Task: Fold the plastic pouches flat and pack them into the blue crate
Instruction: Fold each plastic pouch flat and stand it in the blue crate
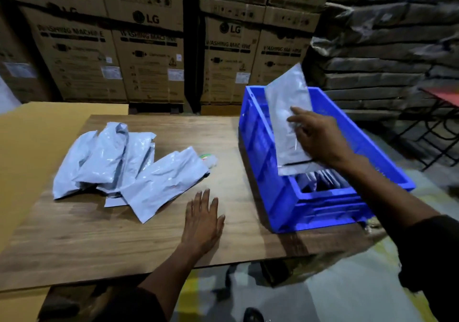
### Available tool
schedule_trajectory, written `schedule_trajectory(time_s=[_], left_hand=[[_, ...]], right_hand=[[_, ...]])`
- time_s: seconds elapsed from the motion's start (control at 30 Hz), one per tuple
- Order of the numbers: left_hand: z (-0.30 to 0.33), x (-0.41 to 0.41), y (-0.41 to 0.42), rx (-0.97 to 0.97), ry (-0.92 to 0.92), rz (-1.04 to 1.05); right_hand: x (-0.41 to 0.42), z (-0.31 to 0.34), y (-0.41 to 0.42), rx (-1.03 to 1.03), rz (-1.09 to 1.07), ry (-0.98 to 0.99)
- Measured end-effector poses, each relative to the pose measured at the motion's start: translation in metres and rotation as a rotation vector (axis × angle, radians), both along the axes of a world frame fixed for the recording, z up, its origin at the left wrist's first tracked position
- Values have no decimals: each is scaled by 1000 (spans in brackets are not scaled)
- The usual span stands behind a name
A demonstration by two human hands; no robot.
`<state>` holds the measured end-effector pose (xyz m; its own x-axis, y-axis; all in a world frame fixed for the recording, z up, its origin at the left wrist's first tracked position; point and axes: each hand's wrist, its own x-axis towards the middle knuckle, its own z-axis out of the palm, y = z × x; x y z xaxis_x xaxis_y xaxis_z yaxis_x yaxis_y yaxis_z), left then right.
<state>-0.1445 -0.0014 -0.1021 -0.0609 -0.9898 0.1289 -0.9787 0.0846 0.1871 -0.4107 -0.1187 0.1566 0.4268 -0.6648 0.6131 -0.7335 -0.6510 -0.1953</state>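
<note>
My right hand [316, 136] holds a flat grey plastic pouch [288, 113] above the blue crate [268, 172], the pouch tilted with its lower end over the crate's inside. Several packed pouches [323, 179] stand on edge in the crate's near end. My left hand [202, 220] rests flat on the wooden table [124, 237] with straight fingers and holds nothing. A loose heap of several grey pouches [119, 162] lies on the table to the left of that hand.
A small clear plastic item with a coloured label [208, 160] lies behind the heap. A yellow board [29, 143] lies under the table's left side. Stacked cardboard boxes [149, 56] stand behind, dark sacks [387, 36] at the right.
</note>
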Motion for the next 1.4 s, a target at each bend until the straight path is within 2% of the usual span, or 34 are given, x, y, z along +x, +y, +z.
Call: schedule_trajectory(time_s=[0.1,0.23,0.37,0.47,0.6,0.7,0.77,0.93,1.07,1.17,1.27,1.4], left_hand=[[-2,-16,-9,26,-5,-8],[-7,-27,-17,15,-4,24],[-8,-31,-19,-13,-2,63],[-9,-31,-20,-15,-17,76],[-10,-32,-20,-15,-22,85],[-10,-32,-20,-6,-20,90],[-10,-31,-20,5,-19,91],[-1,-18,-17,-51,-60,90],[5,11,-9,-115,-117,149],[11,31,-1,-175,-162,177],[20,59,5,-164,-198,273],[17,101,0,-122,-212,321]], right_hand=[[-46,17,-30,-7,-70,63],[-93,20,-58,42,-194,280],[-129,-9,-79,211,-331,580],[-144,-30,-89,270,-374,710],[-156,-51,-99,326,-384,786],[-153,-57,-100,420,-424,771],[-147,-57,-96,406,-446,749],[-100,-39,-84,221,-378,492],[-14,-14,-65,170,-208,378],[64,-11,-42,221,-34,337],[131,-35,-18,308,125,424],[174,-89,11,448,178,563]])
